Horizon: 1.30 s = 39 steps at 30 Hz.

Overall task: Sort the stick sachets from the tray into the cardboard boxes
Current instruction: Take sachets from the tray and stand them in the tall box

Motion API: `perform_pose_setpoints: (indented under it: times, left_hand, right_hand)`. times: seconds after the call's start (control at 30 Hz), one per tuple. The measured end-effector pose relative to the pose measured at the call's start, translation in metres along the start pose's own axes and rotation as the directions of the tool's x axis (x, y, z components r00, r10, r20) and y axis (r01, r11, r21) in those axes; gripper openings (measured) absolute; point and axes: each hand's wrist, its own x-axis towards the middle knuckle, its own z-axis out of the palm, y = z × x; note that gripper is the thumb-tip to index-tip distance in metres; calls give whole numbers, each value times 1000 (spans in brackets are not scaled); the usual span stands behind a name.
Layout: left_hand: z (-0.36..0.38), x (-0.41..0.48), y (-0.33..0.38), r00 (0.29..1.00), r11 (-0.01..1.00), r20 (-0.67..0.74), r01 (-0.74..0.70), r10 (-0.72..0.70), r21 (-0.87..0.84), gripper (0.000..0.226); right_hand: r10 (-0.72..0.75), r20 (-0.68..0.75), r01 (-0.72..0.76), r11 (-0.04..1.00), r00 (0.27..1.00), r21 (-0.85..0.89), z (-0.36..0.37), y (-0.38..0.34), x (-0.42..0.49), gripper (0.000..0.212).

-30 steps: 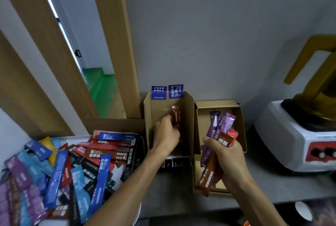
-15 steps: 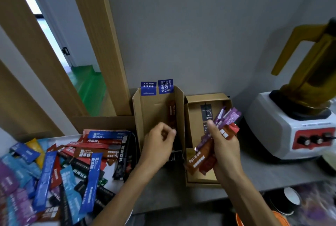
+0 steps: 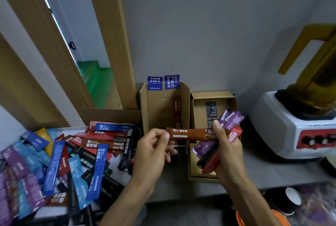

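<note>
Head view: the left hand point(image 3: 154, 151) pinches one end of a brown sachet point(image 3: 189, 133) between thumb and forefinger, its other fingers loosely curled; the right hand point(image 3: 227, 151) is curled round a bundle point(image 3: 231, 119) of purple, red and dark sticks, its thumb pressing the brown sachet's far end; the stick lies level between the hands, in front of the two cardboard boxes. The left box point(image 3: 158, 109) stands open with a brown stick leaning inside; the right box point(image 3: 200, 103) shows dark printed strips. The tray point(image 3: 72, 129) at the left is heaped with mixed sachets point(image 3: 54, 162).

These sticks look light, limp and slick-skinned (a guess from the film wrap); best pinched at a flat sealed end, since the middle would likely buckle.

Grey counter point(image 3: 263, 171); plain grey wall; wooden door frame point(image 3: 109, 43) at left; a blender point(image 3: 294, 125) on the right.
</note>
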Motion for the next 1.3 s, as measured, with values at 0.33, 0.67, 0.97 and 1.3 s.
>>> perform_pose_setpoints:
  times: [0.33, 0.67, 0.97, 1.3]
  left_hand:
    - [19, 25, 9, 987, 992, -160, -31, 10, -126, 21]
    - [26, 125, 9, 975, 693, 9, -164, 221, 702, 52]
    - [23, 140, -38, 951, 735, -102, -154, 291, 660, 56]
    - [25, 98, -11, 968, 782, -96, -128, 233, 609, 30]
  right_hand:
    - [45, 61, -36, 990, 997, -136, 5, 10, -16, 37]
    - [117, -88, -124, 989, 989, -83, -14, 16, -10, 32]
    - [127, -115, -133, 990, 985, -45, -15, 11, -2, 44]
    - [61, -109, -63, 998, 992, -14, -11, 1, 4, 38]
